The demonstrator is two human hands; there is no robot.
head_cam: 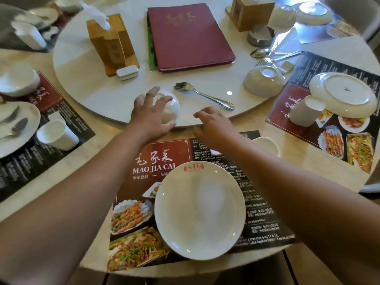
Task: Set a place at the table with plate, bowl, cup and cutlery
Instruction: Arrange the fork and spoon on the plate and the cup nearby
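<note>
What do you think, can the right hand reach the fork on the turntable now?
Probably yes. The right hand hovers open at the edge of the turntable, and the fork lies just beyond it with nothing between them. The left hand, gripping the bowl, is off to the side.

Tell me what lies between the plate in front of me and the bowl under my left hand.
Head view: only the printed placemat, a strip of table and the rim of the turntable; no tableware between plate and bowl.
</note>
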